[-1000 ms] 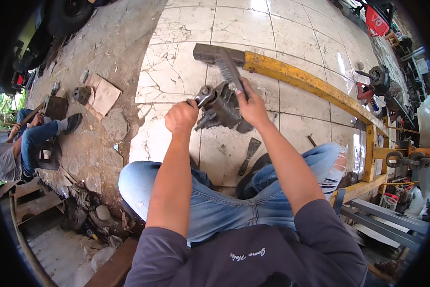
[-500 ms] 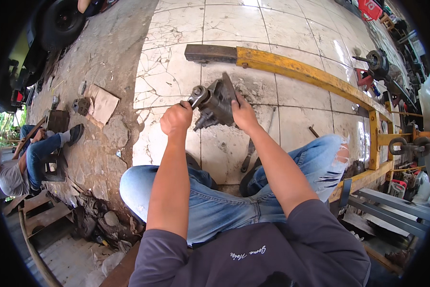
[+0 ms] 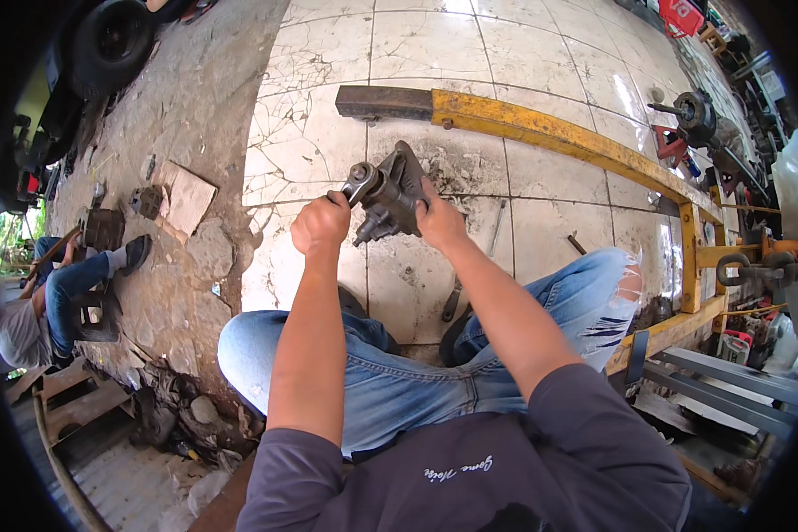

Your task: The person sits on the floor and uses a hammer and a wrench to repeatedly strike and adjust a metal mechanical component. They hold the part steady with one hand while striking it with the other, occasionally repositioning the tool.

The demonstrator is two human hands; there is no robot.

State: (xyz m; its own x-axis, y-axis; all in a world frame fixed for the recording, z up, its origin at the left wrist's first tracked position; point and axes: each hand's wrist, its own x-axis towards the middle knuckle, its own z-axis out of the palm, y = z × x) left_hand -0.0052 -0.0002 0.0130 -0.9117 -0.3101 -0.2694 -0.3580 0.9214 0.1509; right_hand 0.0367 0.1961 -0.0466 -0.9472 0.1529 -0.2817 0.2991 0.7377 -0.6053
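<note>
Down and nearer the person comes the brush (image 3: 414,168) compared with a second ago, when its far end stood well above the metal part (image 3: 390,200); the right hand (image 3: 441,223) has drawn in with it. Now the brush lies along the right side of that part, just beyond the right fingers, which are clamped on its near end — its bristles cannot be made out. The left hand (image 3: 321,223) has its fingers curled tight round the end of a shiny lever (image 3: 357,183) on the metal part. So the part sits between the two sets of fingers, over the tiled floor (image 3: 306,115); whether it touches the tiles, I cannot tell.

To the right of the right fingers lies a thin rod (image 3: 498,227), and farther out a short dark bolt (image 3: 577,243). Nearer the person than the right fingers is a scraper (image 3: 452,303), partly hidden by the forearm. Beyond both hands stretches a yellow beam (image 3: 550,129) with a dark end. Well left of the left fingers — a piece of cardboard (image 3: 188,197), then a seated co-worker (image 3: 22,332).
</note>
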